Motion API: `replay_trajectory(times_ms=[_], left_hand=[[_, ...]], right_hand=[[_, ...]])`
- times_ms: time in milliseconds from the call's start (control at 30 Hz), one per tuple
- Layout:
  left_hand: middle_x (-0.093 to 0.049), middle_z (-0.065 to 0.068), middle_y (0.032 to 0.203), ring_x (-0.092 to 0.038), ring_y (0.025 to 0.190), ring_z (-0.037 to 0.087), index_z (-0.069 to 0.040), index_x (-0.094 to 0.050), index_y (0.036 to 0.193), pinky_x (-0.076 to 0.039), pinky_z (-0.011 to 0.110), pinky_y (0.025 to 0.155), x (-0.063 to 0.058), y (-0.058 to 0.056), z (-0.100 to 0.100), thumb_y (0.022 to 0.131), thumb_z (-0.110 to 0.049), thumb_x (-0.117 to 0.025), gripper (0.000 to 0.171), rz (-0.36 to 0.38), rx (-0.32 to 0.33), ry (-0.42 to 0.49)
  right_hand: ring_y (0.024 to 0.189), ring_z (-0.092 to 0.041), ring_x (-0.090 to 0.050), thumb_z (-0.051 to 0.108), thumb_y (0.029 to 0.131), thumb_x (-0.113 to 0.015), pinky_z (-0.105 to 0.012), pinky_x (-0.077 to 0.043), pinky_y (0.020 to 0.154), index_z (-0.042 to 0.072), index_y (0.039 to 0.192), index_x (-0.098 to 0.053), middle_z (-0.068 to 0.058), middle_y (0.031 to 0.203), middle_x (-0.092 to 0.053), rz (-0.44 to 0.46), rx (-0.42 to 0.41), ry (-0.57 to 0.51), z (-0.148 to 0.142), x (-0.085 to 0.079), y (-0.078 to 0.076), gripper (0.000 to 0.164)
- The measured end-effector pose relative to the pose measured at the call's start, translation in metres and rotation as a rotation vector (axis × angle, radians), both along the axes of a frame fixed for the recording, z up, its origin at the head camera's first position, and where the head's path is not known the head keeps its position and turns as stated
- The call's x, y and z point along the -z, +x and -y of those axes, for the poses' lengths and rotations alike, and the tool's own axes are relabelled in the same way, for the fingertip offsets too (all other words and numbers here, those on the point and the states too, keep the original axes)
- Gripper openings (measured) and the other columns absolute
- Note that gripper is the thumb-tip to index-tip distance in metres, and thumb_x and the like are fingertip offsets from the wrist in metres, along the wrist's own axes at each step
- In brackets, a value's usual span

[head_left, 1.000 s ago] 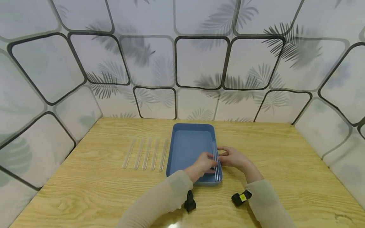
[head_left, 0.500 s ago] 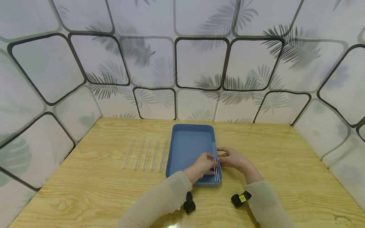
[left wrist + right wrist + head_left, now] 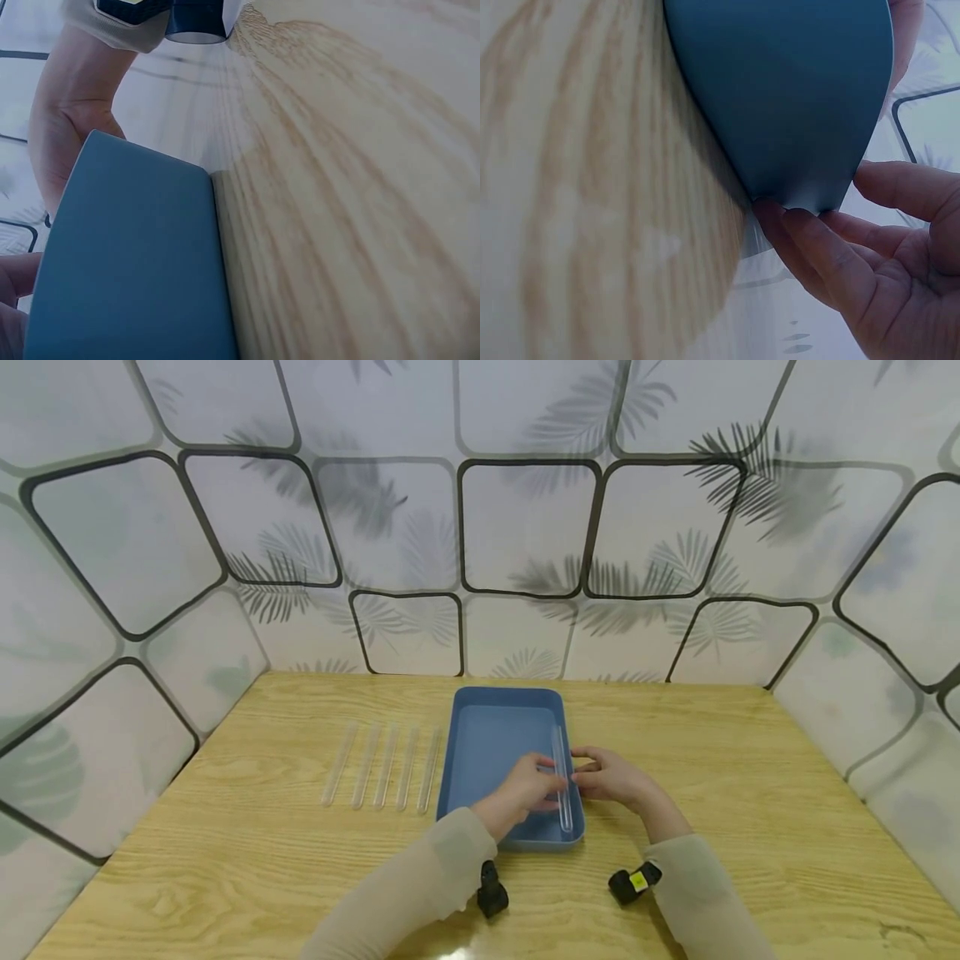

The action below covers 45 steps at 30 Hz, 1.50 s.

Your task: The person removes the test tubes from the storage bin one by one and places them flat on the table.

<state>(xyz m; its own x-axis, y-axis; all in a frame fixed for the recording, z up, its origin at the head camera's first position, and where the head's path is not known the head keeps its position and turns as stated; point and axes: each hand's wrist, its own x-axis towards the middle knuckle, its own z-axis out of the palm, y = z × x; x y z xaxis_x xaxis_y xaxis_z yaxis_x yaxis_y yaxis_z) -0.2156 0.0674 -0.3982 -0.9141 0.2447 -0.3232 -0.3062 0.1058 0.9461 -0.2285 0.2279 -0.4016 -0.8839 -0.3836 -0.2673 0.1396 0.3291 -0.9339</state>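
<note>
A shallow blue tray [image 3: 487, 735] stands on the wooden table. Inside it, along the right wall, lies a clear test tube [image 3: 566, 818], which my left hand [image 3: 527, 787] pinches near its middle with fingers reaching over from the left. My right hand [image 3: 611, 777] is at the outside of the right wall; in the right wrist view its fingers [image 3: 817, 247] touch that wall, with one fingertip at the rim. The left wrist view mainly has the tray's outer wall [image 3: 142, 247], which hides most of the left hand.
Left of the tray, several clear test tubes [image 3: 384, 768] lie side by side in a row on the table [image 3: 225, 860]. A patterned wall covering [image 3: 525, 527] encloses the back and sides. Each wrist carries a small black camera [image 3: 491, 893].
My left hand has shifted slightly left and away from the body, and the test tube has moved with it, off the right wall. The right hand stays where it was.
</note>
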Motion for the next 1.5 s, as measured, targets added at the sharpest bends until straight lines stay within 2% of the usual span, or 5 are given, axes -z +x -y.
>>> replay_trajectory(times_ms=[467,800,1000,1300,1500], left_hand=[[-0.057,0.011,0.090,-0.058,0.081,0.021,0.003,-0.048,0.114,-0.053,0.032,0.062,-0.008,0.000,0.019,0.082,-0.002,-0.059,0.034,-0.023,0.053,-0.044],[-0.056,0.013,0.093,-0.059,0.084,0.022,0.003,-0.046,0.117,-0.052,0.033,0.066,-0.018,-0.003,0.051,0.083,-0.002,-0.059,0.037,-0.048,0.057,-0.037],[-0.054,0.015,0.099,-0.057,0.089,0.024,0.003,-0.046,0.120,-0.052,0.033,0.067,-0.017,-0.007,0.072,0.083,-0.004,-0.060,0.040,-0.084,0.058,-0.045],[-0.052,0.017,0.099,-0.058,0.087,0.024,0.004,-0.045,0.120,-0.052,0.033,0.068,-0.025,-0.011,0.095,0.084,-0.003,-0.058,0.039,-0.117,0.023,-0.072],[-0.052,0.018,0.103,-0.057,0.089,0.025,0.003,-0.045,0.121,-0.051,0.034,0.070,-0.025,-0.013,0.110,0.084,-0.003,-0.058,0.040,-0.134,-0.012,-0.082]], right_hand=[[0.109,-0.037,-0.046,0.004,0.090,-0.049,-0.041,-0.044,0.085,-0.011,0.134,-0.019,-0.036,0.124,-0.036,0.004,0.002,0.005,0.000,-0.001,0.001,0.056],[0.109,-0.037,-0.046,0.001,0.090,-0.046,-0.040,-0.045,0.084,-0.011,0.134,-0.019,-0.036,0.124,-0.036,-0.005,0.018,0.023,0.001,-0.002,0.001,0.053],[0.108,-0.038,-0.046,0.002,0.090,-0.047,-0.041,-0.045,0.085,-0.011,0.134,-0.018,-0.036,0.123,-0.036,-0.001,0.003,0.011,0.001,-0.003,0.003,0.054],[0.107,-0.038,-0.047,0.003,0.090,-0.048,-0.041,-0.045,0.083,-0.011,0.134,-0.018,-0.036,0.123,-0.037,-0.002,0.000,0.001,0.000,-0.001,0.001,0.055],[0.107,-0.037,-0.047,0.003,0.090,-0.048,-0.041,-0.045,0.083,-0.011,0.134,-0.019,-0.035,0.123,-0.038,-0.002,0.001,0.003,0.000,0.000,0.001,0.055]])
